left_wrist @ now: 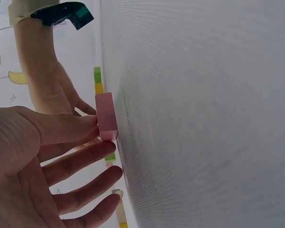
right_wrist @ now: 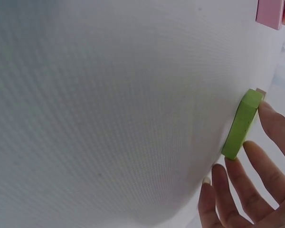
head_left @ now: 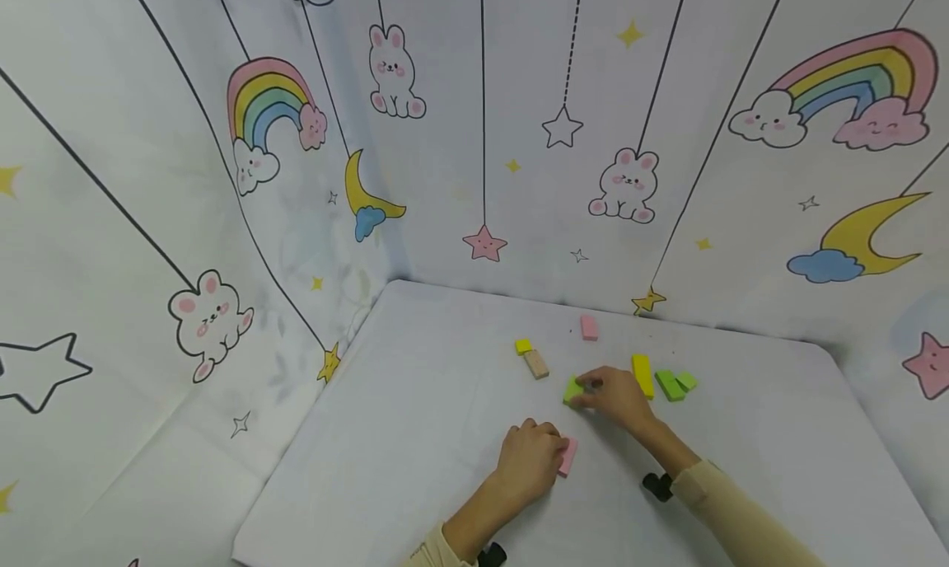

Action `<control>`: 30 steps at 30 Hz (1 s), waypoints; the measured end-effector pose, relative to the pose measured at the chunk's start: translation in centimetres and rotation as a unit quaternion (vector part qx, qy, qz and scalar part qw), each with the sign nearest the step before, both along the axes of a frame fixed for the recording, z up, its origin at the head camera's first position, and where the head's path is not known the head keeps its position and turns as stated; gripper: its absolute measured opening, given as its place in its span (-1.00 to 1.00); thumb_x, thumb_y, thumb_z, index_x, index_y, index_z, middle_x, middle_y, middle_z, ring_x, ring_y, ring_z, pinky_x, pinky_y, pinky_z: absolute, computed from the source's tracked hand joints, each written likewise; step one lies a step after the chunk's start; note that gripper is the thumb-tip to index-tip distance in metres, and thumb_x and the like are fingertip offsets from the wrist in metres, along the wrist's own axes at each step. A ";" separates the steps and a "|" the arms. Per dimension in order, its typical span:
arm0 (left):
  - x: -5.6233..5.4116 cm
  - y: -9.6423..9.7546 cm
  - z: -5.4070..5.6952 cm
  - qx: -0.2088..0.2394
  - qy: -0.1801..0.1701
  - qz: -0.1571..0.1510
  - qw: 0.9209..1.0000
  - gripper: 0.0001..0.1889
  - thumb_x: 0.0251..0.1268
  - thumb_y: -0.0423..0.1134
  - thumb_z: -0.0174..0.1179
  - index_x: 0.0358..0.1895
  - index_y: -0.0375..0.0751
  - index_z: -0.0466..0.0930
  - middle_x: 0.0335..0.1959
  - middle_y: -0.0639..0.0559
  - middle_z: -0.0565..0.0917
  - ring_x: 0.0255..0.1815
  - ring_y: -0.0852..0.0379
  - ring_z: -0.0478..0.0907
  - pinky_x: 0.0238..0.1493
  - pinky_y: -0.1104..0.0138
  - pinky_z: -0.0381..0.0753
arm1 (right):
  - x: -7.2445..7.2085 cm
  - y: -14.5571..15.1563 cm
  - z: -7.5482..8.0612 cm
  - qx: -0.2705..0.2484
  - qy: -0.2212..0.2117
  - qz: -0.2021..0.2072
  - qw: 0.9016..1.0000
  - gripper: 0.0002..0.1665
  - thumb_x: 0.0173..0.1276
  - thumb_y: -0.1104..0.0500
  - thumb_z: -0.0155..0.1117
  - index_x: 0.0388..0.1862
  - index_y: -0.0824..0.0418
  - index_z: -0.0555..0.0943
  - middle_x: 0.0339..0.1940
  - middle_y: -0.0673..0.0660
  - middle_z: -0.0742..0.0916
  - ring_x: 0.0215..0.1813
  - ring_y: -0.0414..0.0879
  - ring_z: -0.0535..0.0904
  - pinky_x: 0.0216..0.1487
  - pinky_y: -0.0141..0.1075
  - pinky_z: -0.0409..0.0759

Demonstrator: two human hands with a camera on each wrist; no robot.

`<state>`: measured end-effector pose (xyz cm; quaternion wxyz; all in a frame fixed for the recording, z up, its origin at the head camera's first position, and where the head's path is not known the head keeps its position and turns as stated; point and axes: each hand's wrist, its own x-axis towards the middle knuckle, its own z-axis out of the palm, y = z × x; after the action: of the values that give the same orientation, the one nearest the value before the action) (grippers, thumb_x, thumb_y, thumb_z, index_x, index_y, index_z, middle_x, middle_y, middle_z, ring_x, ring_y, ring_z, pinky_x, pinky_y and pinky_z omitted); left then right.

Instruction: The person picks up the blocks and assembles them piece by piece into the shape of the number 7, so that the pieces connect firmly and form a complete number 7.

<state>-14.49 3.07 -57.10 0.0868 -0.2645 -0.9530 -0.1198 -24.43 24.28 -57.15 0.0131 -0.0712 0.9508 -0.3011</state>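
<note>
My left hand (head_left: 528, 460) pinches a pink wooden block (head_left: 567, 456) low over the white table. In the left wrist view, its thumb lies against one face of the pink block (left_wrist: 106, 116), and the other fingers are spread loosely. Farther forward and to the right, my right hand (head_left: 614, 395) grips a light green block (head_left: 572, 391). The right wrist view has the thumb at one end of the green block (right_wrist: 242, 124) and fingertips near its other end. From the head view, part of the green block is hidden by the fingers.
Beyond the hands lie a small yellow block (head_left: 523, 347), a tan block (head_left: 536, 364) and a pink block (head_left: 589, 328). Right of the right hand are a long yellow block (head_left: 642, 375) and two green blocks (head_left: 670, 386). A patterned cloth wall (head_left: 445, 180) borders the white table (head_left: 415, 369).
</note>
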 end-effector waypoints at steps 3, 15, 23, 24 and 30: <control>0.0 0.0 -0.1 0.004 -0.003 0.000 1.000 -0.79 0.29 -0.15 0.44 -0.03 0.15 0.87 -0.10 0.27 0.79 -0.20 0.19 0.64 -0.42 0.38 0.43 | 0.3 0.1 0.0 -0.002 -0.001 0.000 1.000 -0.51 0.12 -0.06 0.69 -0.03 0.13 0.83 0.02 0.16 0.80 0.08 0.13 0.68 0.11 0.10 0.63; -0.1 0.0 0.0 0.008 -0.006 -0.004 1.000 -0.79 0.29 -0.17 0.43 -0.04 0.15 0.87 -0.12 0.26 0.79 -0.23 0.19 0.63 -0.42 0.38 0.42 | 1.8 0.2 0.0 -0.025 0.002 -0.001 1.000 -0.54 0.08 -0.04 0.71 -0.06 0.10 0.82 -0.01 0.09 0.80 0.07 0.06 0.67 0.10 0.08 0.62; -0.1 0.0 -0.1 0.017 -0.017 -0.004 1.000 -0.78 0.30 -0.17 0.42 -0.03 0.15 0.86 -0.11 0.26 0.79 -0.23 0.19 0.62 -0.41 0.37 0.43 | 2.6 0.3 -0.2 -0.015 0.014 0.008 1.000 -0.56 0.05 -0.04 0.73 -0.10 0.08 0.83 -0.05 0.06 0.80 0.01 0.02 0.67 0.06 0.04 0.62; -0.1 -0.1 -0.2 0.018 -0.020 -0.003 1.000 -0.78 0.30 -0.17 0.42 -0.02 0.15 0.86 -0.11 0.26 0.79 -0.23 0.19 0.62 -0.41 0.37 0.44 | 2.8 0.3 -0.2 -0.016 0.017 0.011 1.000 -0.55 0.04 -0.04 0.73 -0.11 0.08 0.83 -0.05 0.06 0.80 0.00 0.02 0.67 0.05 0.04 0.62; -0.3 -0.1 -0.4 0.020 -0.025 -0.002 0.999 -0.78 0.31 -0.16 0.42 -0.01 0.13 0.86 -0.11 0.24 0.80 -0.21 0.18 0.63 -0.39 0.37 0.48 | 3.2 0.3 -0.1 -0.017 0.035 0.025 0.999 -0.55 0.03 -0.01 0.74 -0.11 0.11 0.82 -0.07 0.05 0.81 -0.03 0.00 0.67 0.00 0.00 0.63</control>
<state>-14.76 2.97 -57.48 0.0678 -0.2612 -0.9518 -0.1458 -21.28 24.56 -57.29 -0.0138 -0.1058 0.9434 -0.3139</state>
